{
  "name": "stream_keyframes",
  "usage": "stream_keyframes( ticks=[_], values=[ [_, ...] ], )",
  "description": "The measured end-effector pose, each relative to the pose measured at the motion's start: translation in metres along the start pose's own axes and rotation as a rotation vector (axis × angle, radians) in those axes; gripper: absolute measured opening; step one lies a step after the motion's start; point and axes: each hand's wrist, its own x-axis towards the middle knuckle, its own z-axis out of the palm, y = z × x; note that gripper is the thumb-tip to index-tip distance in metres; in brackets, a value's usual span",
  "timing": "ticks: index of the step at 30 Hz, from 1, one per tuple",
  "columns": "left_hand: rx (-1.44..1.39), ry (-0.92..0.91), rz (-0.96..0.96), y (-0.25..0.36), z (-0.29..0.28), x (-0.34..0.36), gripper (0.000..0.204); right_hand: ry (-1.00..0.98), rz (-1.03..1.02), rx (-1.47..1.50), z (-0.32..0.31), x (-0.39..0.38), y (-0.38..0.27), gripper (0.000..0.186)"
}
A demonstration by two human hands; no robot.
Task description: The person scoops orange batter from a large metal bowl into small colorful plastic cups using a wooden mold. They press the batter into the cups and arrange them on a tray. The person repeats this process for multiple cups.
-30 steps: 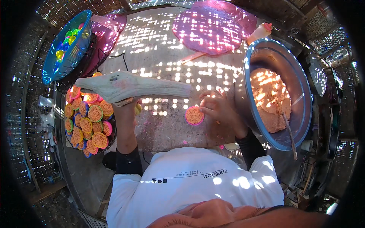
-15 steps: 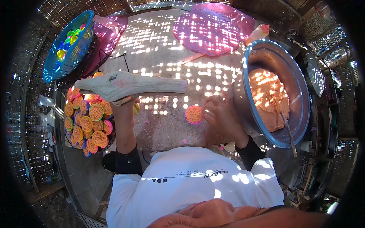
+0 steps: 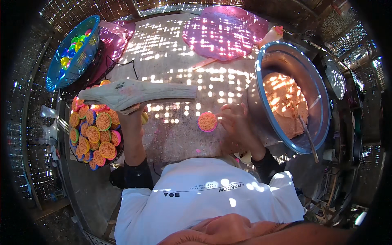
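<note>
My right hand point(image 3: 239, 127) is pinching the edge of a small round cake point(image 3: 207, 122) of orange strands with a pink scalloped rim. My left forearm rises to a long pale wooden piece point(image 3: 143, 90), which covers most of my left hand point(image 3: 132, 116). Its fingers are hidden, so its grip cannot be made out. Something yellow point(image 3: 144, 118) shows at the hand's right side. A heap of similar orange stringy cakes point(image 3: 93, 134), rimmed in yellow, green, blue and pink, lies just left of that arm.
A large metal basin with a blue rim point(image 3: 258, 61) holds orange dough point(image 3: 286, 104) and a long-handled utensil point(image 3: 309, 141) at right. A pink round sheet point(image 3: 218, 34) lies at the table's far side. A blue basket point(image 3: 87, 55) with colourful round pieces stands far left.
The view has shifted slightly. My right hand's fingers have moved a little at the cake's edge; the cake and the wooden piece keep nearly the same places.
</note>
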Motion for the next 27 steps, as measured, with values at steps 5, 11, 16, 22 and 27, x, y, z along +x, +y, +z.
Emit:
stream_keyframes(
  ticks=[5, 11, 16, 22, 27],
  values=[
    [-0.055, 0.005, 0.053, 0.004, -0.001, -0.002, 0.037, -0.037, -0.143, -0.008, -0.004, 0.001, -0.003, 0.041],
    [-0.102, 0.126, 0.125, 0.01, -0.016, -0.008, 0.035, -0.125, -0.237, 0.047, 0.008, 0.008, -0.005, 0.079],
    [-0.12, 0.255, 0.25, 0.027, -0.046, -0.024, 0.026, -0.173, -0.241, 0.04, 0.009, 0.015, -0.007, 0.085],
    [0.018, 0.49, 0.378, 0.052, -0.094, -0.056, 0.008, -0.243, -0.236, 0.085, -0.001, 0.019, -0.024, 0.082],
    [0.174, 0.779, 0.589, 0.092, -0.147, -0.086, 0.006, -0.13, -0.36, 0.104, -0.006, 0.055, -0.052, 0.075]
  ],
)
